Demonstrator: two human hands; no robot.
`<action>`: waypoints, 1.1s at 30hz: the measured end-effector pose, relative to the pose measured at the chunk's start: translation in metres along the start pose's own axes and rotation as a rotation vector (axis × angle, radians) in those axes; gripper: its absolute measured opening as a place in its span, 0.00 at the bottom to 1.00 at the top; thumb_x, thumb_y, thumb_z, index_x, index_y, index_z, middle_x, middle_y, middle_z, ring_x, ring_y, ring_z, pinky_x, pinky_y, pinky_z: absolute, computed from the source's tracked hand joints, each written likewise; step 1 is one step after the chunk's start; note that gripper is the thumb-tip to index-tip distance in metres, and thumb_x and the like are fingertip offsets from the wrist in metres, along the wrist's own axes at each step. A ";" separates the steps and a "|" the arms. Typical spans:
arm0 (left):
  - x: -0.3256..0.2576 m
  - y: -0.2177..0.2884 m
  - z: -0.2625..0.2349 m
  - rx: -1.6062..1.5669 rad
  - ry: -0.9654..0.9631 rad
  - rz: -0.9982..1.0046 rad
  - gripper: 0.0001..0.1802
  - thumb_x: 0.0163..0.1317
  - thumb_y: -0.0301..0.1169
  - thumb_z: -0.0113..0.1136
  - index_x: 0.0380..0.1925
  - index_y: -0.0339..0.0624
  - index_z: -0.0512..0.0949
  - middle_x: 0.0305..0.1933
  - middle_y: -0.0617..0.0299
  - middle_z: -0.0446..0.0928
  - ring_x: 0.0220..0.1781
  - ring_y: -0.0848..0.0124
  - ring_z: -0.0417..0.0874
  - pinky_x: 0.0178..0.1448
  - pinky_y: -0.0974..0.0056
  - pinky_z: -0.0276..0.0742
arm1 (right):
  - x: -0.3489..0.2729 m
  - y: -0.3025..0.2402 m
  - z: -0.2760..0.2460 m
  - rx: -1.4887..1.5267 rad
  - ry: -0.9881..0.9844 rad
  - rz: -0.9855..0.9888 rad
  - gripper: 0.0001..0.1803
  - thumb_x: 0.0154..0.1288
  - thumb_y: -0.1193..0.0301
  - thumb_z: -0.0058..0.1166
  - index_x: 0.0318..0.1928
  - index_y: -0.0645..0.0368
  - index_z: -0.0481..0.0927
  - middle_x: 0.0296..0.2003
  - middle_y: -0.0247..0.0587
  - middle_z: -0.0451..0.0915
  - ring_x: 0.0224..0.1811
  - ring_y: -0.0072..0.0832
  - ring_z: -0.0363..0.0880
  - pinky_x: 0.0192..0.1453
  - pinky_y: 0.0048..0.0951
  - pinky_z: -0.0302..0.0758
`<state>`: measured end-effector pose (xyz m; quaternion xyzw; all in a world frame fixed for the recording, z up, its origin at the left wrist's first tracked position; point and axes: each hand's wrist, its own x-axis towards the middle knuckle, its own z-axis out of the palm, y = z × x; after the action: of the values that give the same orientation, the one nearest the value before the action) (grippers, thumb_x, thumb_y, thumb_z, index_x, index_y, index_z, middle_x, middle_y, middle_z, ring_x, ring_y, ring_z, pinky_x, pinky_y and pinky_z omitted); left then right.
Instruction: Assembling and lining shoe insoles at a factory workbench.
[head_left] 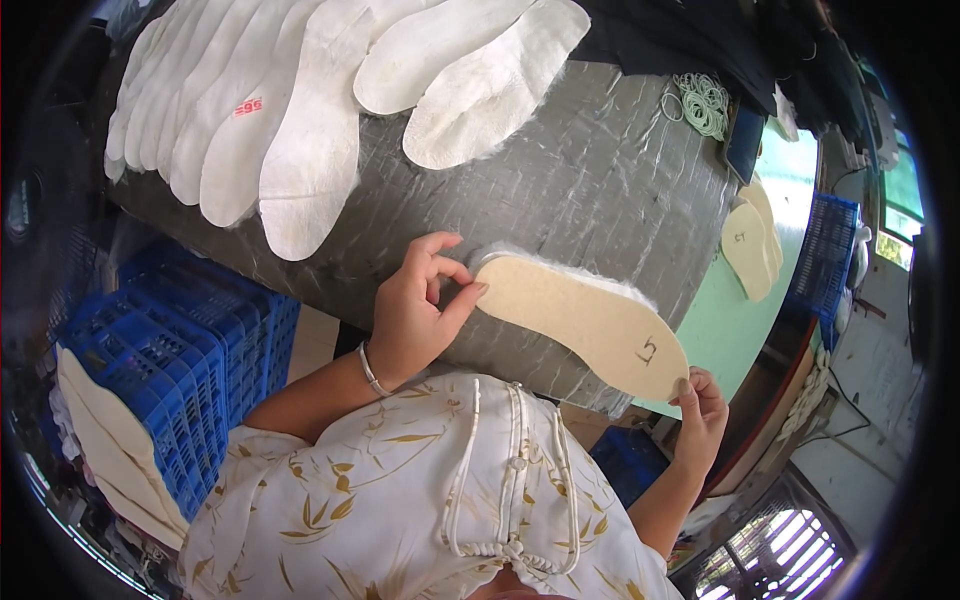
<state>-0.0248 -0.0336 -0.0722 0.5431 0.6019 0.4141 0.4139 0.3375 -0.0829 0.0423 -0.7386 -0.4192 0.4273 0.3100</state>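
A cream insole-shaped template (580, 315) with a dark handwritten mark lies over a white fluffy insole (600, 282), whose fuzzy edge shows along the far side. My left hand (420, 310) pinches the narrower end between thumb and forefinger. At the wider end, my right hand (697, 410) grips the edge with its thumb on top. Both pieces are held at the near edge of the dark grey table (560, 190). How far the white insole reaches beneath the template is hidden.
Several white insoles (310, 130) fan out at the far left. A bundle of pale green cord (700, 105) rests at the far right, near cream templates (748, 250) on a light green surface (725, 320). Blue crates (185, 380) stand at left, with cream sheets (110, 430) beside them.
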 end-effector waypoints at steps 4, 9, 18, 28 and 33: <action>0.001 0.000 -0.001 0.009 -0.008 -0.016 0.30 0.58 0.22 0.73 0.60 0.40 0.71 0.33 0.67 0.85 0.21 0.83 0.63 0.26 0.74 0.62 | 0.004 0.002 0.001 0.002 -0.001 0.011 0.12 0.70 0.66 0.66 0.35 0.61 0.80 0.38 0.33 0.80 0.34 0.18 0.73 0.41 0.22 0.70; 0.004 0.001 -0.002 0.036 -0.017 -0.022 0.25 0.58 0.23 0.74 0.56 0.38 0.79 0.32 0.70 0.84 0.20 0.83 0.62 0.26 0.73 0.63 | 0.006 0.007 -0.001 0.016 -0.018 0.031 0.12 0.70 0.66 0.65 0.36 0.62 0.80 0.41 0.35 0.82 0.35 0.17 0.74 0.42 0.22 0.71; 0.009 0.003 -0.005 0.064 -0.096 -0.033 0.22 0.59 0.22 0.72 0.55 0.37 0.83 0.33 0.66 0.82 0.20 0.81 0.64 0.26 0.71 0.64 | 0.004 0.012 -0.004 0.080 -0.028 -0.020 0.09 0.72 0.70 0.61 0.38 0.64 0.80 0.44 0.36 0.80 0.39 0.18 0.74 0.45 0.23 0.70; 0.013 0.007 -0.004 0.106 -0.136 -0.083 0.17 0.60 0.22 0.72 0.50 0.36 0.86 0.33 0.66 0.82 0.22 0.80 0.67 0.27 0.72 0.65 | 0.012 0.025 -0.008 0.138 -0.046 -0.045 0.07 0.71 0.73 0.61 0.38 0.64 0.79 0.45 0.35 0.77 0.43 0.20 0.73 0.49 0.21 0.69; 0.015 0.008 -0.006 0.122 -0.163 -0.096 0.16 0.60 0.22 0.72 0.49 0.37 0.86 0.33 0.65 0.82 0.23 0.80 0.68 0.27 0.72 0.65 | 0.016 0.023 -0.006 0.157 -0.038 -0.176 0.08 0.70 0.72 0.64 0.39 0.64 0.79 0.46 0.37 0.75 0.45 0.21 0.72 0.49 0.22 0.69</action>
<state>-0.0289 -0.0180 -0.0638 0.5698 0.6156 0.3107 0.4470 0.3552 -0.0802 0.0199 -0.6641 -0.4536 0.4438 0.3954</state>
